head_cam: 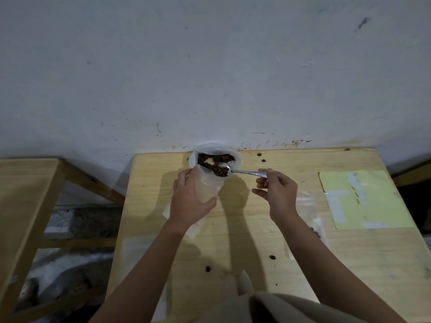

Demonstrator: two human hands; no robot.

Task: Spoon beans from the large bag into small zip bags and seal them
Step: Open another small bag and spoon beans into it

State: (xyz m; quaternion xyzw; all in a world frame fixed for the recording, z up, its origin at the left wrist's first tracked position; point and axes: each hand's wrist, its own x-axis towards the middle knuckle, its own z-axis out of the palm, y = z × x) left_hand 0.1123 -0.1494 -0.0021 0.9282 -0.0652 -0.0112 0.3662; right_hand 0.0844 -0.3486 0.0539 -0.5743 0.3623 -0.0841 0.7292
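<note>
Bean-laden metal spoon over upright clear small zip bag, beside open large bag.

Dim, flat indoor light — a soft, slightly grainy picture.
Both forearms throw broad, soft-edged shadows up the tabletop toward the wall; wide-angle bending curves the edges — corners fall darker, detail smeared.

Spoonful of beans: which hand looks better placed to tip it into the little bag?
The right hand. Its fingers already pinch the spoon, whose loaded bowl sits right at the little bag's open mouth. The left hand is busy gripping that bag upright.
</note>
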